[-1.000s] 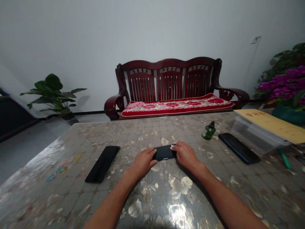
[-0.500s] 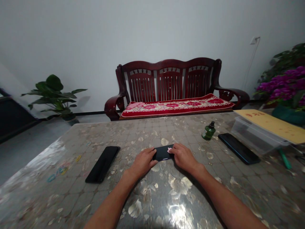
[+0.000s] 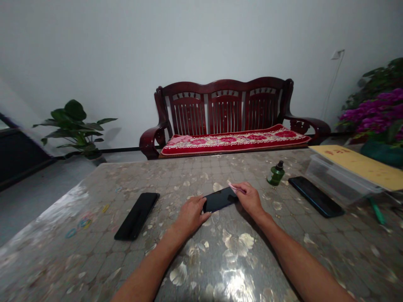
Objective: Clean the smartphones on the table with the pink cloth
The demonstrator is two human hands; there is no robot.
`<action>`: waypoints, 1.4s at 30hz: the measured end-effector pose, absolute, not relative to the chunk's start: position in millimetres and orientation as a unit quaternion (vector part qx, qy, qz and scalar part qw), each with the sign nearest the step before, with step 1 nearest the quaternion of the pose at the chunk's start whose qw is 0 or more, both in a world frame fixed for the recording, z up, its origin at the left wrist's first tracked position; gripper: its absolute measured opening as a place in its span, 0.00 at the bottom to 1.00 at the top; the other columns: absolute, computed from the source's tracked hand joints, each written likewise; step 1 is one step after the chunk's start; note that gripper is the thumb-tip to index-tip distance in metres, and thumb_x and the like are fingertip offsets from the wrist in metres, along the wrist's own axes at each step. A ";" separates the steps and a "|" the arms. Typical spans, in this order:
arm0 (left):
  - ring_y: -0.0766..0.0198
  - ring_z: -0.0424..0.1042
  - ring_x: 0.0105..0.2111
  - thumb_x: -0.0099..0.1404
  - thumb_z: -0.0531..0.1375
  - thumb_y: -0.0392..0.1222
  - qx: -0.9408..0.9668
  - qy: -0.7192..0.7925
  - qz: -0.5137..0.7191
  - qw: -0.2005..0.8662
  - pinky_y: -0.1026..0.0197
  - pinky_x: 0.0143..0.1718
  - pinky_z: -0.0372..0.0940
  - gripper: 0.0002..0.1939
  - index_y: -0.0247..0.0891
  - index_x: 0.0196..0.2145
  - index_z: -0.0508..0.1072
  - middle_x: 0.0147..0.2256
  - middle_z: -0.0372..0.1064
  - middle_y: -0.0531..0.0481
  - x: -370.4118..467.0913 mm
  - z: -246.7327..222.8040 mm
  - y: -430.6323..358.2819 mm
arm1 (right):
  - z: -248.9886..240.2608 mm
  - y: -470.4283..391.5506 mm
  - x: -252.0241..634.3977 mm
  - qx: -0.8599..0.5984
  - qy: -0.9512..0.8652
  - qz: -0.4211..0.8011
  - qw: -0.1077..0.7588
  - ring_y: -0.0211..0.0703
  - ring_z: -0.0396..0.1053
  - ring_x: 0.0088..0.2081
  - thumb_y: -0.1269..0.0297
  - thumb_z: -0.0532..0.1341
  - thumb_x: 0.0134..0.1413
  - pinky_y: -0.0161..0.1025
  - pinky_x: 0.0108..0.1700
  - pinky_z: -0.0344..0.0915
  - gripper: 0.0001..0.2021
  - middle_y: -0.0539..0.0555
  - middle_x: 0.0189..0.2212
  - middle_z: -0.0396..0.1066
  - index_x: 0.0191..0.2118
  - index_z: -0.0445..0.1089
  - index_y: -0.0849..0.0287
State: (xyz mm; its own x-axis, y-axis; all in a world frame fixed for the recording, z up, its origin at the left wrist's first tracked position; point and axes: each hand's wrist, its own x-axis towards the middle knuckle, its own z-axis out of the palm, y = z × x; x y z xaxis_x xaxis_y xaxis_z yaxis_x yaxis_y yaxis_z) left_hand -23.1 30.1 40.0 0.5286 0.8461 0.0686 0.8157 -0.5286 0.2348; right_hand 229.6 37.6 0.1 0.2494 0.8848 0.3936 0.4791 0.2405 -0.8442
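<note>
A black smartphone [image 3: 219,199] lies screen up at the middle of the table, its right end raised or turned slightly away from me. My left hand [image 3: 191,214] grips its left end, thumb on the near edge and fingers on the far side. Pinched in my right hand [image 3: 250,199] is a small pink cloth [image 3: 234,188], at the phone's far right corner. The fingers of that hand partly hide the cloth and the phone's right end.
A second black phone [image 3: 137,216] lies to the left, near several coloured rubber bands [image 3: 82,223]. On the right are a green bottle [image 3: 276,173], a dark phone [image 3: 315,196], a clear plastic box [image 3: 341,178] under a yellow sheet [image 3: 362,164], and a green-handled tool [image 3: 377,209].
My right hand has moved right, from the screen to the phone's right corner, with the pink cloth. The phone's right end has swung a little away from me. My left hand stays on its end.
</note>
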 end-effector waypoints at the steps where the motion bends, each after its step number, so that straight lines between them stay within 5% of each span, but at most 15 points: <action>1: 0.48 0.72 0.52 0.65 0.63 0.45 0.866 0.488 0.081 0.077 0.51 0.54 0.66 0.18 0.36 0.51 0.73 0.51 0.73 0.38 -19.9 40.8 26.8 | -2.6 39.7 230.8 -0.588 -0.559 0.208 0.547 0.47 0.74 0.40 0.60 0.61 0.50 0.42 0.44 0.69 0.14 0.56 0.37 0.78 0.39 0.81 0.57; 8: 0.47 0.73 0.43 0.66 0.64 0.52 0.838 0.545 0.027 -0.017 0.53 0.43 0.67 0.19 0.34 0.46 0.71 0.43 0.72 0.37 7.1 39.9 4.3 | -8.4 44.8 234.1 -0.599 -0.443 0.300 0.595 0.52 0.76 0.40 0.51 0.65 0.42 0.46 0.48 0.69 0.20 0.57 0.38 0.81 0.38 0.81 0.59; 20: 0.46 0.72 0.43 0.65 0.65 0.53 0.870 0.493 0.021 -0.029 0.51 0.44 0.65 0.21 0.34 0.46 0.73 0.41 0.72 0.39 12.2 37.3 -6.0 | -8.7 45.4 233.8 -0.592 -0.447 0.303 0.598 0.52 0.76 0.41 0.51 0.66 0.42 0.46 0.47 0.70 0.19 0.57 0.37 0.81 0.36 0.81 0.58; 30: 0.49 0.72 0.50 0.68 0.64 0.46 0.908 0.410 0.088 0.006 0.48 0.51 0.67 0.18 0.40 0.53 0.72 0.52 0.71 0.41 -3.5 17.3 -0.4 | -13.6 48.5 240.6 -0.580 -0.419 0.336 0.612 0.51 0.76 0.38 0.52 0.67 0.40 0.43 0.42 0.70 0.22 0.57 0.37 0.81 0.41 0.81 0.61; 37: 0.52 0.74 0.50 0.70 0.61 0.38 0.923 0.345 0.166 0.027 0.49 0.53 0.69 0.12 0.41 0.51 0.75 0.50 0.75 0.43 -15.3 -6.4 8.0 | -9.1 52.3 233.7 -0.574 -0.539 0.260 0.559 0.49 0.75 0.41 0.52 0.63 0.51 0.43 0.46 0.68 0.17 0.56 0.39 0.79 0.41 0.80 0.58; 42: 0.54 0.75 0.49 0.71 0.59 0.37 0.926 0.320 0.201 0.027 0.50 0.51 0.71 0.10 0.41 0.48 0.77 0.48 0.77 0.44 -17.9 -11.1 11.4 | 6.0 49.2 220.0 -0.579 -0.700 0.115 0.402 0.44 0.71 0.42 0.63 0.57 0.65 0.39 0.46 0.65 0.13 0.55 0.37 0.76 0.45 0.79 0.55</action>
